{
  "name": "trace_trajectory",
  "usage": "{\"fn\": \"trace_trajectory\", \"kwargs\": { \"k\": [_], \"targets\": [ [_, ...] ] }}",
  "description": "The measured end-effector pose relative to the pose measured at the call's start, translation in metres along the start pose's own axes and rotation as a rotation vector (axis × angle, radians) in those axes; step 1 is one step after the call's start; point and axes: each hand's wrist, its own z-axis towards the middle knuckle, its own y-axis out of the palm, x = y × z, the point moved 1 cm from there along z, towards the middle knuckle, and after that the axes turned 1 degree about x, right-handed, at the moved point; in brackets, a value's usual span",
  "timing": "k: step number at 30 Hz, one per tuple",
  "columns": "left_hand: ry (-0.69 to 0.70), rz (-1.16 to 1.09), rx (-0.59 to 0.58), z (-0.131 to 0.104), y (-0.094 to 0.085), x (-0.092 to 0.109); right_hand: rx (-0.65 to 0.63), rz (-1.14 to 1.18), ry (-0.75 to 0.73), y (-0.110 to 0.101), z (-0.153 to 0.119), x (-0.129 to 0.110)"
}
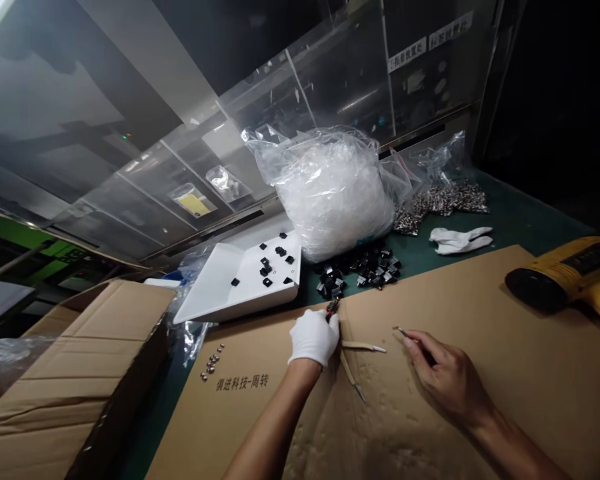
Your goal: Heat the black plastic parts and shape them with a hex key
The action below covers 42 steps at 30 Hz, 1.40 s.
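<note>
My left hand, in a white glove, is closed around a pair of pliers. The two tan-sleeved handles with metal ends stick out to the right and below the glove. A dark and red part shows at the top of the fingers, close to a pile of small black parts. My bare right hand pinches a thin metal piece between thumb and forefinger, pointing left above the cardboard. Its far end is too small to make out.
A white tray holds several black parts. Behind are a bulging clear plastic bag and a heap of small metal pieces. A white glove and yellow heat gun lie right. Metal bits and a carton are left.
</note>
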Motion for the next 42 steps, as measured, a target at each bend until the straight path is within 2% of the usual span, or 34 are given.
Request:
{"fn": "trace_trajectory", "kwargs": {
  "k": [5,7,10,12,16,17,19,24,26,28,31,33,35,39,42],
  "targets": [
    [0.024,-0.106,-0.007,-0.007,-0.002,-0.005,-0.040,-0.066,0.092,-0.001,0.008,-0.002],
    [0.044,-0.182,-0.006,-0.013,-0.003,-0.009,-0.068,-0.118,0.128,0.001,0.022,-0.005],
    [0.095,-0.303,-0.004,-0.026,-0.009,-0.015,-0.109,-0.237,0.146,0.010,0.059,-0.015],
    [0.097,-0.521,-0.060,-0.041,-0.012,-0.023,-0.123,-0.344,0.151,0.021,0.087,-0.023],
    [-0.067,-1.434,-0.427,-0.077,-0.005,-0.048,-0.142,-0.545,0.160,0.046,0.126,-0.031],
    [-0.102,-1.593,-0.496,-0.086,0.000,-0.055,-0.148,-0.582,0.161,0.050,0.130,-0.031],
    [-0.156,-1.788,-0.566,-0.099,0.011,-0.067,-0.157,-0.640,0.159,0.054,0.134,-0.028],
    [-0.236,-2.022,-0.595,-0.117,0.035,-0.086,-0.165,-0.700,0.107,0.050,0.123,-0.027],
    [-0.229,-2.048,-0.610,-0.120,0.038,-0.088,-0.191,-0.692,0.051,0.059,0.118,-0.038],
    [-0.183,-1.988,-0.588,-0.121,0.038,-0.091,-0.238,-0.676,-0.015,0.078,0.115,-0.055],
    [-0.119,-1.753,-0.461,-0.120,0.040,-0.096,-0.291,-0.684,-0.052,0.115,0.119,-0.077],
    [-0.111,-1.582,-0.384,-0.116,0.045,-0.102,-0.313,-0.703,-0.055,0.130,0.126,-0.082],
    [-0.114,-1.450,-0.311,-0.112,0.052,-0.109,-0.339,-0.717,-0.071,0.133,0.131,-0.081],
    [-0.119,-1.318,-0.161,-0.110,0.065,-0.123,-0.378,-0.743,-0.122,0.113,0.132,-0.074],
    [-0.091,-1.273,-0.130,-0.112,0.065,-0.126,-0.347,-0.773,-0.129,0.111,0.129,-0.080]
  ]
}}
